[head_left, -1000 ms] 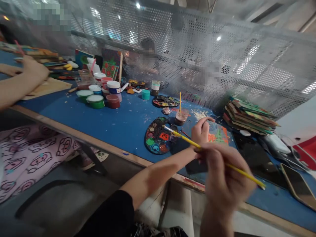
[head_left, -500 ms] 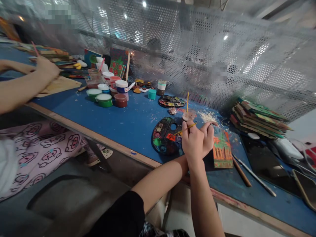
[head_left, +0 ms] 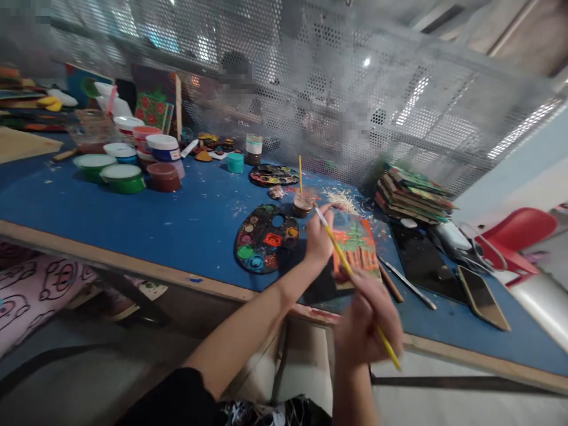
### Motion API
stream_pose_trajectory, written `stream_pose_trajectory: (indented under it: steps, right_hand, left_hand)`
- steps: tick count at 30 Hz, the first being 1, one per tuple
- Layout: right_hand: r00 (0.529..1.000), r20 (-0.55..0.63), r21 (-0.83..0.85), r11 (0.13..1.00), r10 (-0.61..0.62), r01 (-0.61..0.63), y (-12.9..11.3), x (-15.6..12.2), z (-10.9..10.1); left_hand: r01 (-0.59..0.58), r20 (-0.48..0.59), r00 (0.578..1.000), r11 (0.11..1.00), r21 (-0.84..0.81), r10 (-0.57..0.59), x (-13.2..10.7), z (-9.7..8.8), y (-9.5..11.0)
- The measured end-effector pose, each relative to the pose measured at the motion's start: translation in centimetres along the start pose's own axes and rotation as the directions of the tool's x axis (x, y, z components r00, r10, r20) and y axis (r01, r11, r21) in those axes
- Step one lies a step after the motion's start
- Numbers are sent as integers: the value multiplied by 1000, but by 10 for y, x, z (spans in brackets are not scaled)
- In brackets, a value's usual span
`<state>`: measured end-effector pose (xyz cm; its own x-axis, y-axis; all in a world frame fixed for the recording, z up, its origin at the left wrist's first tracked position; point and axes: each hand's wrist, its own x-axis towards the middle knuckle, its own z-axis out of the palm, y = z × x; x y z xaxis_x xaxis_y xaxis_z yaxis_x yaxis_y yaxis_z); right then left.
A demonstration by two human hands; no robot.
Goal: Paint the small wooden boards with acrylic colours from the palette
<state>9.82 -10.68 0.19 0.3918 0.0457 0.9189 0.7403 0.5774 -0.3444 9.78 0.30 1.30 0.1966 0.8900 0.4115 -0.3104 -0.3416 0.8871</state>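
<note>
My right hand (head_left: 368,322) is closed round a thin yellow paintbrush (head_left: 338,252), held near the table's front edge with the bristle tip pointing up and away towards the small paint cup (head_left: 303,203). My left hand (head_left: 319,236) rests on the left edge of a small painted board (head_left: 357,248) with orange and green shapes, fingers curled on its top edge. A dark round palette (head_left: 265,238) with wells of colour lies just left of that hand. Another brush stands in the paint cup.
Paint jars (head_left: 133,160) cluster at the back left of the blue table (head_left: 177,213). A second palette (head_left: 273,175) lies farther back. A stack of painted boards (head_left: 410,192), two loose brushes (head_left: 406,284) and a phone (head_left: 481,290) lie to the right. A perforated metal screen (head_left: 355,89) backs the table.
My right hand has pulled the yellow brush back from the palette towards the table's front edge. The view has swung right, so the neighbour's arm on the left has left the picture.
</note>
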Motion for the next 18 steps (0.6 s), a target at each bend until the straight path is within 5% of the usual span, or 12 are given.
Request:
stream_pose_trajectory:
  steps: [3,4,7,9,11,14,18]
  right_hand:
    - [962,-129,-90,963,242,-254,-3,-15,-72]
    - [958,-164,-149,954,235,-259,0,-19,-97]
    - [950,47,-203,934,309,-293,18,-27,-161]
    - [934,148,-173,938,326,-300,29,-29,-180]
    - [940,106,-118,943,324,-312,35,-28,-176]
    - [934,-111,-4,939,340,-343,30,-22,-140]
    - [911,-26,-30,910,412,-413,16,-13,-96]
  left_hand:
    - [-27,-102,995,991,-131,13,0,-14,-2]
    - [-21,-133,991,987,-161,-1,-4,-21,-4]
    - [27,-210,975,976,-216,-73,-15,-42,-8]
    - [67,-240,963,970,-233,-124,-20,-51,-11]
    - [106,-240,956,965,-242,-165,-23,-54,-11]
    - [147,-202,959,960,-239,-198,-27,-52,-9]
    - [155,-171,966,966,-207,-192,-34,-47,-5]
